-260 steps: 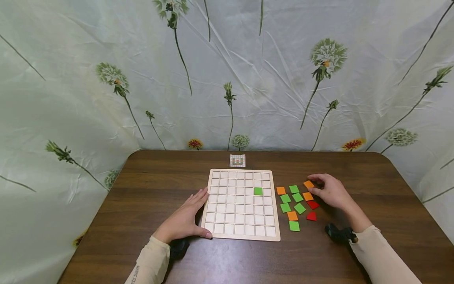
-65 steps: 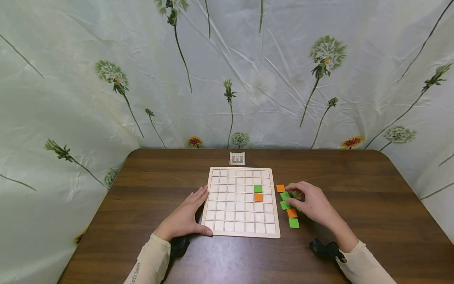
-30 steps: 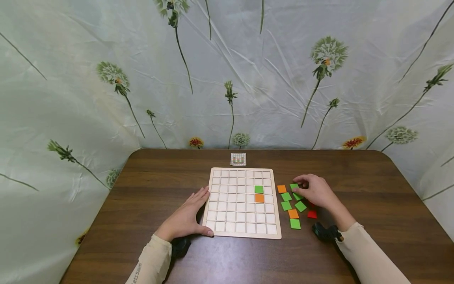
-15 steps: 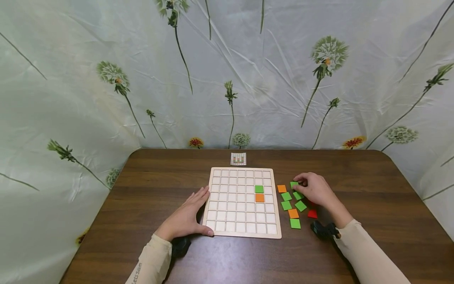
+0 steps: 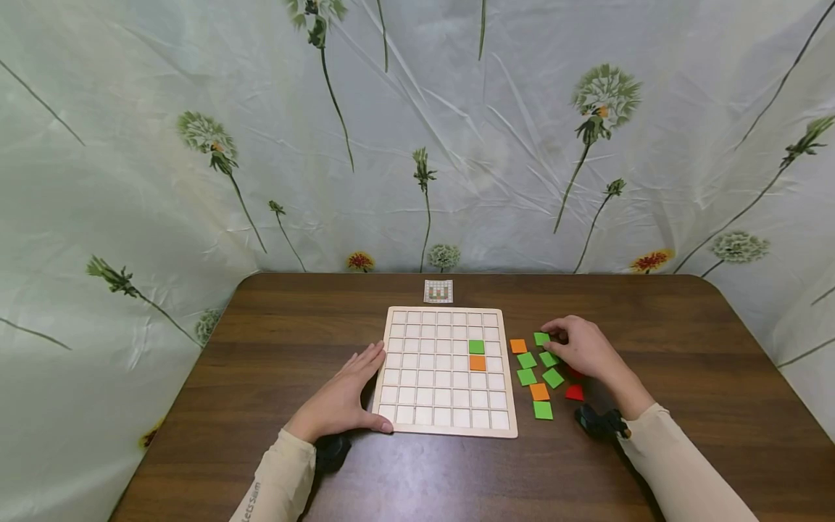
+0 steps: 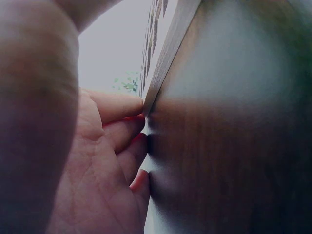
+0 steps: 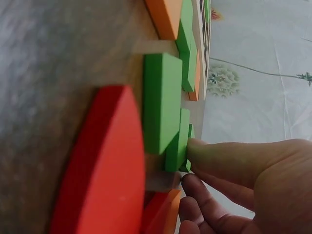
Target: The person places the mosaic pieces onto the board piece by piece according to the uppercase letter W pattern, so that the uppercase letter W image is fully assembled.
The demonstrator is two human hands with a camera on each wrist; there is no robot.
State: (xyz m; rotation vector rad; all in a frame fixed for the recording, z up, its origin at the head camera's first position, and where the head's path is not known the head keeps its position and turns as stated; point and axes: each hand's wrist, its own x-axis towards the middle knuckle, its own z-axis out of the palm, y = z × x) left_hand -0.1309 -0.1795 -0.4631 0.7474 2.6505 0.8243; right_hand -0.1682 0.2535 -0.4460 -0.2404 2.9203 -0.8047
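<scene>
A pale wooden grid board (image 5: 443, 431) lies on the table, with a green tile (image 5: 477, 346) directly above an orange tile (image 5: 478, 362) in its cells. My left hand (image 5: 342, 402) rests against the board's left side, fingers extended along the edge and thumb at the lower left corner. Right of the board, my right hand (image 5: 583, 351) pinches a small green square tile (image 5: 541, 338) between thumb and fingertips, at table level. Close by lie more green tiles (image 7: 162, 102) and a red tile (image 7: 107, 165) with a curved side. Another red and an orange tile (image 7: 171, 214) are partly hidden beneath this hand.
Loose green and orange tiles (image 5: 538, 392) lie between the board and my right hand. A small card with a coloured grid pattern (image 5: 438, 291) sits behind the board. Flower-printed fabric (image 5: 483, 145) hangs behind the brown wooden table (image 5: 293, 319).
Since the oldest frame, an orange tile has come onto the board below the green one. My right hand has shifted left to a green tile, nudging it slightly away lately. The left hand stays put.
</scene>
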